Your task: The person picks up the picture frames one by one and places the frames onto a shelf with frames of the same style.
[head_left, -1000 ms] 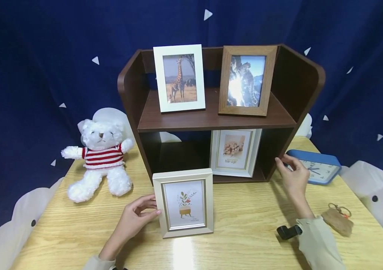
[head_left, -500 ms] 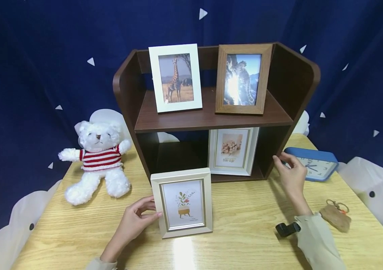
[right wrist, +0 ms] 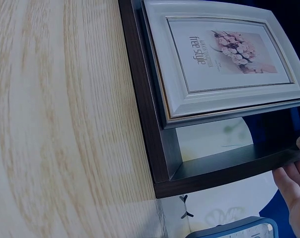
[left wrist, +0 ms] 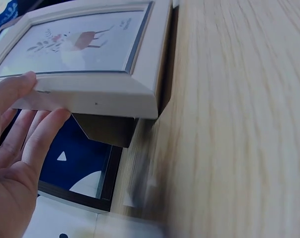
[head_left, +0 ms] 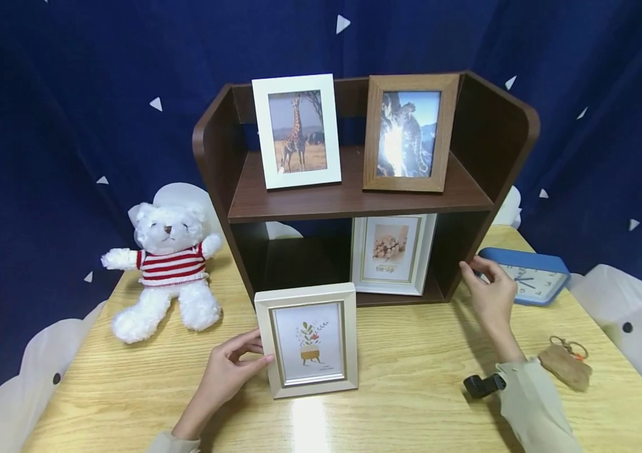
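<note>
A cream picture frame (head_left: 309, 343) with a potted-plant print stands on the table in front of the shelf, leaning slightly back. My left hand (head_left: 227, 371) holds its left edge, the thumb on the front and the fingers (left wrist: 46, 134) behind. At the right, my right hand (head_left: 493, 305) grips the front edge of the dark brown shelf's (head_left: 360, 204) right side panel, between thumb and fingers. On the lower level a white picture frame (head_left: 393, 255) reading "free style" stands at the right. The upper level bears a white giraffe picture frame (head_left: 298, 132) and a brown wooden one (head_left: 409, 133).
A white teddy bear (head_left: 172, 264) in a striped sweater sits left of the shelf. Just beyond my right hand is a blue clock (head_left: 532, 277). A brown key ring fob (head_left: 565, 366) lies nearer on the right. A dark blue curtain (head_left: 100, 94) hangs behind.
The head view has shifted slightly. Both hands keep their holds, and the frames and shelf stay in place.
</note>
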Tool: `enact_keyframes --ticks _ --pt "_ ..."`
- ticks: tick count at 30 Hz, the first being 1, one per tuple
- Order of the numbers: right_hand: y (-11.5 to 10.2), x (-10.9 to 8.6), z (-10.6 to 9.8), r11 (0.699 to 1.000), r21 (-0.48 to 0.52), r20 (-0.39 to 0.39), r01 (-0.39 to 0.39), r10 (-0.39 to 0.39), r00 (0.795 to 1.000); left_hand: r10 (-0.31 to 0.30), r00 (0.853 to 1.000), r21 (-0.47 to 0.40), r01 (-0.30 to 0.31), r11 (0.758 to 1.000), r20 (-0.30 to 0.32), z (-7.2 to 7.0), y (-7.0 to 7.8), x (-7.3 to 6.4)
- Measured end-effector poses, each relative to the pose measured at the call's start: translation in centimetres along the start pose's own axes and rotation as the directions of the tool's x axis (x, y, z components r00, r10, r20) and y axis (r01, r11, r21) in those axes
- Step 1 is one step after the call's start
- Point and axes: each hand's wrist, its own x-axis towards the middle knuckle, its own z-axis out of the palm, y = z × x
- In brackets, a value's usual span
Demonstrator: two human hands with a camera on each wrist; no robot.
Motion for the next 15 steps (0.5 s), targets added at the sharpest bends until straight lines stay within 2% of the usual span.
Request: enact_keyframes --ticks 9,15 --pt "-0.50 -0.08 -0.08 1.000 0.026 0.004 -0.004 0.004 1.000 -0.004 1.000 -0.014 0.004 1.000 -0.010 0.10 -0.12 0.05" --pt "0.27 0.10 0.09 0.999 0.035 -0.004 0.002 -0.002 1.000 -0.010 1.000 -0.032 0.010 0.999 0.005 0.03 -0.43 0.26"
